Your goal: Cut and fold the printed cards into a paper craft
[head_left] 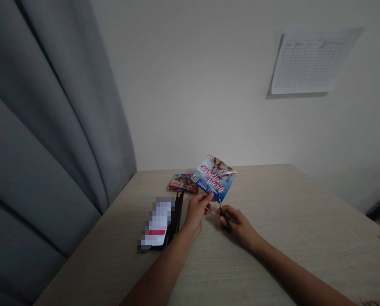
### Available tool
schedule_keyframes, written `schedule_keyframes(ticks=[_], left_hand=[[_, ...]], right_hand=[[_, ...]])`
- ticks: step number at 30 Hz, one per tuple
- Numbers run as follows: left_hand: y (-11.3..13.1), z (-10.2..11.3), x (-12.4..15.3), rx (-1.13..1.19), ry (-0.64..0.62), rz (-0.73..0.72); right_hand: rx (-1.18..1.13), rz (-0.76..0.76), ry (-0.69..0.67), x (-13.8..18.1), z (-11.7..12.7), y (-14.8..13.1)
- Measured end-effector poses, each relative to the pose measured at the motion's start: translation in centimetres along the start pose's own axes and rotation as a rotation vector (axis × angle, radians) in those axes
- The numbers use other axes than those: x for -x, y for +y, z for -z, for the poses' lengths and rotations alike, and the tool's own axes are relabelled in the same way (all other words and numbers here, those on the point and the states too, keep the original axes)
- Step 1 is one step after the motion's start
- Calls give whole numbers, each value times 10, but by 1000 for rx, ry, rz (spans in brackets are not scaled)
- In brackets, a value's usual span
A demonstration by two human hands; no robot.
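My left hand (197,210) pinches the lower edge of a blue printed flyer (214,177) and holds it up above the wooden table (273,238). My right hand (236,221) is closed round the dark handles of a pair of scissors (223,211). The scissor blades point up into the bottom edge of the flyer, just right of my left fingers. Both hands hover a little above the tabletop near its far middle.
A second colourful leaflet (182,182) lies flat on the table behind the flyer. A phone in a dark case (164,223) lies to the left of my left hand. Grey curtains (49,127) hang at the left. A printed sheet (311,59) is taped to the wall.
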State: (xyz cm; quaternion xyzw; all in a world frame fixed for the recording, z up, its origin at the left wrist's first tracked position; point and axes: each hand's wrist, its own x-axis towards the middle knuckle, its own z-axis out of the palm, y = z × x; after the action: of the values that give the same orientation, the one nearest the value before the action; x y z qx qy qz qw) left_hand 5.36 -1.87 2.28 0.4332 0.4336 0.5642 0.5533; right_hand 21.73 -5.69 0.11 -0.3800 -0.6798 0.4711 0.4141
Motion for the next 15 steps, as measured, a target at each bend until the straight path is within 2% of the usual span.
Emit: schedule_keyframes(ticks=[15], left_hand=[[3,-1,2,23,-13,21]], right_hand=[[172,32,80,0,3,6]])
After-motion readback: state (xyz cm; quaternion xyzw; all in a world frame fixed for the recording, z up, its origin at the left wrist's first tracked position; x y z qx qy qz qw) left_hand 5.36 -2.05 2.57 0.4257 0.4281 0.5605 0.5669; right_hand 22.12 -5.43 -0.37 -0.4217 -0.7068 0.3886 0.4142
